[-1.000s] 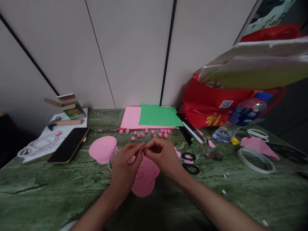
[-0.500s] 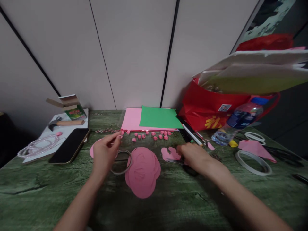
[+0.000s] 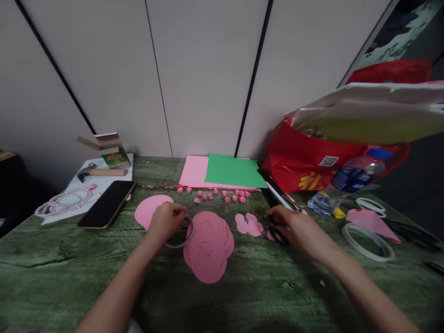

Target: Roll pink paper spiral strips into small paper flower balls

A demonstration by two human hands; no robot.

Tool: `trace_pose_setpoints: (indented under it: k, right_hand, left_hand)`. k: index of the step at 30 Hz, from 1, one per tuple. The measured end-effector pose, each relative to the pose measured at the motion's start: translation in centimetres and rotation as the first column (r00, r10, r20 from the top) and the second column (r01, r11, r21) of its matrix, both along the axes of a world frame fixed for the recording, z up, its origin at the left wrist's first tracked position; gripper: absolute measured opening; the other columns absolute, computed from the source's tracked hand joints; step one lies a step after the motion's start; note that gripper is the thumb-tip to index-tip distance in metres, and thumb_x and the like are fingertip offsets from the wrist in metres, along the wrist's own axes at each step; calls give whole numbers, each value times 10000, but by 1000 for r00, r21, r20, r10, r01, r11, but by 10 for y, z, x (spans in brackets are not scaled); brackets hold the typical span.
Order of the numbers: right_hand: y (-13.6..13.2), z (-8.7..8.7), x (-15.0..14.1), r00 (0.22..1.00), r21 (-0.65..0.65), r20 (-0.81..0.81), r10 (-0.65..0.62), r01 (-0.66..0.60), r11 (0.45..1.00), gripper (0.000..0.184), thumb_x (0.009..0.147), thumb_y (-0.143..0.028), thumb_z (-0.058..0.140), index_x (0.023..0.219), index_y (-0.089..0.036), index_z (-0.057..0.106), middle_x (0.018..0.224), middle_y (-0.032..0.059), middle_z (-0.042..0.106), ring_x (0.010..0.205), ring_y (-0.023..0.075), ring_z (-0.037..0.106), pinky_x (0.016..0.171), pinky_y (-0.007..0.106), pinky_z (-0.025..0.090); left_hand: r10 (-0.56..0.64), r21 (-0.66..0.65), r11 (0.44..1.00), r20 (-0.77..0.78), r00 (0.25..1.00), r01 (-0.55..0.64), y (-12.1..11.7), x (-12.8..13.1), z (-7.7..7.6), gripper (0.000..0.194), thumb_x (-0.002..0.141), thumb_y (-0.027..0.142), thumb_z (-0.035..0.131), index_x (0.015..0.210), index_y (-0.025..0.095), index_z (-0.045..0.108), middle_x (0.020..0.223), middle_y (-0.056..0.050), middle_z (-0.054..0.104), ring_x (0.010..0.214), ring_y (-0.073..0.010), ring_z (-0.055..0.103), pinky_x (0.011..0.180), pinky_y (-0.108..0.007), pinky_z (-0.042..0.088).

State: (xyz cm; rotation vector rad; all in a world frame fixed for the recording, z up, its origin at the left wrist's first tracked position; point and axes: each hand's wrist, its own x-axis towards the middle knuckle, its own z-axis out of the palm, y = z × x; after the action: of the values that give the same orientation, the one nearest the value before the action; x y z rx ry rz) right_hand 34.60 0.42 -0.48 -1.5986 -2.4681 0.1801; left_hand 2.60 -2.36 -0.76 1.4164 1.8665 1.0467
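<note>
Pink round-lobed paper cut-outs (image 3: 208,247): smooth, matt. Black loop-handled scissors (image 3: 283,239): plastic-looking grips. Clear blue-capped bottle (image 3: 352,178): glossy plastic. Claw hammer (image 3: 107,172): smooth wooden handle. Green wood-grained desk (image 3: 260,289): dull.

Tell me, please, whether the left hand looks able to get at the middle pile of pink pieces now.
Likely yes. The left hand is close beside the middle pile, whose top shows uncovered. Only the ring-shaped roll seems to lie between them, and the hand could probably pass over it.

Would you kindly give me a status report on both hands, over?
Left hand at tape roll, grip unclear. Right hand at black-handled scissors, partly hiding them. Pink paper stack between hands, neither hand over it.
</note>
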Motion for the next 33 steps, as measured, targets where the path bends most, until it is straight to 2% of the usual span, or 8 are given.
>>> trace_pose_setpoints:
  k: [3,5,9,12,14,19,26,33]
  right_hand:
    - [7,22,-2,935,-24,-344,90,-104,994,374,761,-114,425,1121,-184,501,925,73,641,826,175,618,725,282,470]
    - [10,38,-13,872,8,-474,123,-136,991,435,769,-130,433,1195,-202,477,993,74,637,915,185,604,780,309,467]
    - [12,64,-45,794,41,-578,188,-202,978,397,782,-114,390,1129,-201,562,973,52,657,923,174,600,805,323,461]
    - [9,68,-68,706,-9,-658,260,-354,935,419,799,-97,345,1144,-203,557,867,23,670,815,140,618,737,278,478]
    - [6,64,-80,734,-57,-600,317,-435,898,415,808,-82,340,1118,-217,581,814,9,674,755,131,615,698,262,471]
    - [0,43,-98,814,-96,-273,512,-553,828,331,763,-44,483,997,-206,652,967,46,664,867,170,592,758,282,433]
    - [-1,8,-130,732,-21,-48,680,-681,732,243,825,-67,463,973,-170,626,1045,91,614,977,200,530,781,318,421]
    - [-8,9,-136,691,-10,111,715,-718,696,232,828,-75,452,1024,-114,570,1045,145,583,955,236,519,778,342,432]
  left_hand:
    - [7,-16,1000,88,996,-5,2,1,2,72,540,205,655,577,189,715,453,-20,627,437,-156,552,438,-231,395]
    - [10,-31,1000,174,985,-5,2,4,4,90,526,208,667,593,178,719,510,-36,663,488,-170,584,478,-250,431]
    - [83,-67,996,452,888,-59,2,14,3,119,501,176,692,617,164,714,573,-33,688,524,-154,598,547,-276,482]
    - [172,-91,985,603,779,-147,4,18,-1,143,477,169,722,616,146,701,571,-25,681,502,-122,583,548,-264,489]
    - [202,-105,979,637,744,-176,6,19,-3,168,487,193,726,643,137,697,573,-24,672,502,-116,585,534,-256,487]
    - [214,-123,976,648,731,-177,7,21,-3,230,492,234,737,691,127,692,587,-20,653,512,-117,590,487,-243,474]
    - [190,-130,982,641,744,-139,8,24,-3,234,463,234,746,668,134,695,577,-27,659,490,-120,584,467,-240,463]
    - [178,-56,982,576,798,-179,11,26,-11,209,490,229,720,672,128,701,579,-23,678,526,-130,599,509,-231,464]
